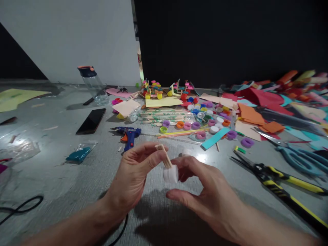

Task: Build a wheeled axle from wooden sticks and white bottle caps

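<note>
My left hand (138,167) pinches a few short wooden sticks (165,156) between thumb and fingers. At their lower end sit white bottle caps (170,174), joined face to face or stacked; I cannot tell which. Just right of the caps is my right hand (202,177), fingers curved and thumb spread well apart below. Its fingertips are close behind the caps, and whether they touch is hidden. Another white cap (187,152) lies on the table behind the right hand. Beyond my left hand lies a blue hot glue gun (130,134).
Bundled wooden sticks (164,116) and colourful caps (196,125) spread across the back. Yellow-black pliers (271,177) and blue-handled scissors (292,153) lie right. A phone (91,121), a tilted-looking water bottle (94,87) and a small blue packet (79,154) are left. A black cable (23,209) curls front left.
</note>
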